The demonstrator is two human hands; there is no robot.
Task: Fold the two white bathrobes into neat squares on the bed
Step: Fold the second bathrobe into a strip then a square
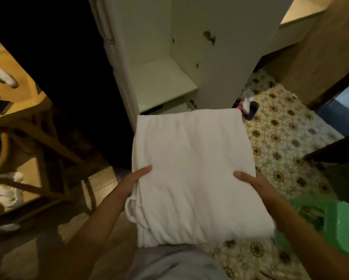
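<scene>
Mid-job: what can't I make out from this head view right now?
Fingers of the left hand and right hand: under the folded bathrobe, head view; only thumbs show.
One robe or two: stacked layers, cannot count.
Small dark items on the floor: partly behind the bathrobe, blurred.

dim warm light, deep black shadow upper left, soft blur, edges bowed.

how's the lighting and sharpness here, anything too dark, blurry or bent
Head view: dim, warm light. The bathrobe, held by the left hand and right hand, is the brightest thing and fairly sharp. The gap left of the wardrobe is nearly black. The table and green stool at the edges are soft. The wide lens tilts and bows the wardrobe's edges.
</scene>
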